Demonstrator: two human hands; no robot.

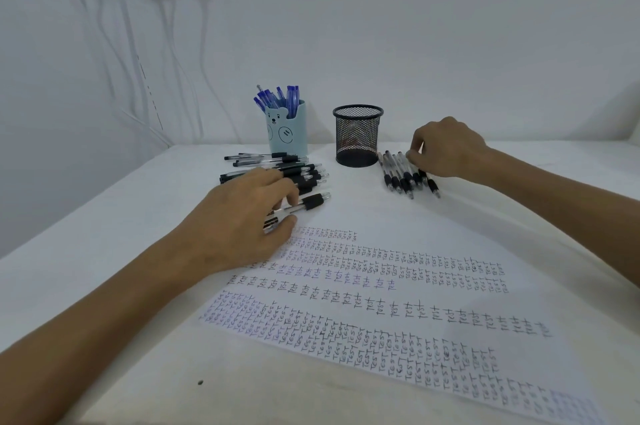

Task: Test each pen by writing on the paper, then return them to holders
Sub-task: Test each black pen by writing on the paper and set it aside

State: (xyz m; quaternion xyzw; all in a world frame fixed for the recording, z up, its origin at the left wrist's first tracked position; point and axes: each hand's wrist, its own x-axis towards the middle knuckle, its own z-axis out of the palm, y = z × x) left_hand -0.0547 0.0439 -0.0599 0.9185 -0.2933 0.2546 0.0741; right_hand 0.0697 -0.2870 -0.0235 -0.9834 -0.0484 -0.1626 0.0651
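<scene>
A sheet of paper (398, 314) covered in rows of the written word "test" lies in front of me. A pile of black pens (304, 172) lies left of centre. My left hand (242, 217) pinches one black pen (311, 201) from that pile between thumb and fingers. A second row of black pens (401, 175) lies to the right of the black mesh holder (357, 135), which looks empty. My right hand (446, 147) rests on this row, fingertips curled onto the pens' upper ends. A light-blue bear holder (286, 132) holds several blue pens (280, 97).
The white table (138, 338) meets a white wall behind the holders. White cables (166, 44) hang down the wall at the back left from a socket. A small dark speck (200, 382) lies on the table near the front.
</scene>
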